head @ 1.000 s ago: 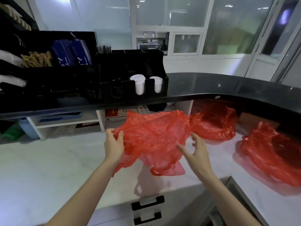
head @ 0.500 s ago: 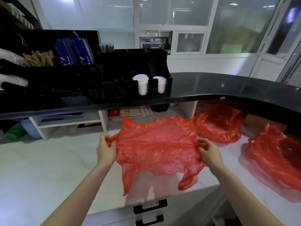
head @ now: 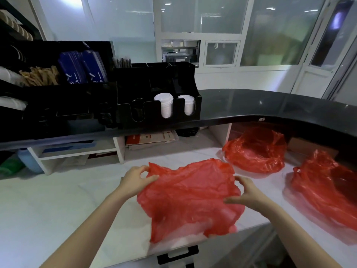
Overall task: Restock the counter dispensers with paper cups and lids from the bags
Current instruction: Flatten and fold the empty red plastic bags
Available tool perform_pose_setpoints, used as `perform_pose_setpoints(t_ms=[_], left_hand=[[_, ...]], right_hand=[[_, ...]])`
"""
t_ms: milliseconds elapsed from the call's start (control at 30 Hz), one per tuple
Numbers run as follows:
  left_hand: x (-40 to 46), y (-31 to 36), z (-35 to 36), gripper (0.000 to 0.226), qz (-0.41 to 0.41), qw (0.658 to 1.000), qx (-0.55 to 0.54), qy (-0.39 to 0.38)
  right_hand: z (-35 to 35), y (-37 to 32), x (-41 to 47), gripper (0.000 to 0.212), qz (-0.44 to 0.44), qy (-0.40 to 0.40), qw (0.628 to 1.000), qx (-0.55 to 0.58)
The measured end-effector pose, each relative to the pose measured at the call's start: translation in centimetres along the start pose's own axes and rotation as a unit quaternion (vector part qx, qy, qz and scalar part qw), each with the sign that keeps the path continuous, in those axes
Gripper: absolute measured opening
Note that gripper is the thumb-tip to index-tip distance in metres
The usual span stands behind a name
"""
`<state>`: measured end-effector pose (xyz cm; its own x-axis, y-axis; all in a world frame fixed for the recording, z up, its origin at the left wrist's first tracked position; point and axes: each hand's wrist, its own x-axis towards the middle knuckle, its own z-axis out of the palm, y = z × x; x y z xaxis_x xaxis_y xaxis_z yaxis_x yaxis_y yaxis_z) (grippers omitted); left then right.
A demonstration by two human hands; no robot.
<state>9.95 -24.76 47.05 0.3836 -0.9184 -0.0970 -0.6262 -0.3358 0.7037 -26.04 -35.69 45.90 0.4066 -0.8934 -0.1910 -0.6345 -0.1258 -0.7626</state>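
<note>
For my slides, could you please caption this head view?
Both hands, left and right, grip a flattened red bag on the white counter, below a lid dispenser.

We saw a translucent red plastic bag on the pale marbled white worktop, glossy white lids in the far black dispenser, and dark blue sleeves far left.

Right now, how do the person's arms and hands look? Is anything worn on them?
Both forearms are bare as far as the picture shows: no sleeves in view. The left hand and right hand wear no gloves. I see no watch, ring or bracelet. Nails look short and unpainted, though the picture is a bit soft.
</note>
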Motion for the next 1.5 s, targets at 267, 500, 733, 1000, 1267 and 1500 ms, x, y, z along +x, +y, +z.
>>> perform_pose_setpoints(t_ms=[267, 500, 733, 1000, 1267, 1500], left_hand=[[-1.0, 2.2, 0.6, 0.066, 0.091, 0.976, -0.190, 0.057], [-0.5, 2.8, -0.4, 0.015, 0.093, 0.975, -0.198, 0.040], [0.6, 2.5, -1.4, 0.015, 0.068, 0.958, -0.238, 0.141], [2.1, 2.7, -2.8, 0.038, 0.055, 0.958, -0.142, 0.241], [2.6, 3.7, -3.7, 0.011, 0.111, 0.978, -0.126, 0.122], [0.2, 6.8, -5.0, 0.015, 0.306, 0.868, -0.098, 0.378]], right_hand=[[-0.3, -4.8, 0.3, 0.062, -0.033, 0.041, 0.993, 0.103], [0.5, -6.2, 1.7, 0.044, -0.115, 0.156, 0.981, -0.016], [-1.3, -7.2, 2.1, 0.017, -0.117, 0.127, 0.985, -0.010], [-2.7, -7.5, 2.6, 0.023, -0.147, 0.283, 0.944, -0.087], [-1.8, -7.1, 4.3, 0.026, -0.178, 0.192, 0.943, -0.203], [-3.0, -10.9, 2.4, 0.026, -0.348, 0.474, 0.807, -0.056]])
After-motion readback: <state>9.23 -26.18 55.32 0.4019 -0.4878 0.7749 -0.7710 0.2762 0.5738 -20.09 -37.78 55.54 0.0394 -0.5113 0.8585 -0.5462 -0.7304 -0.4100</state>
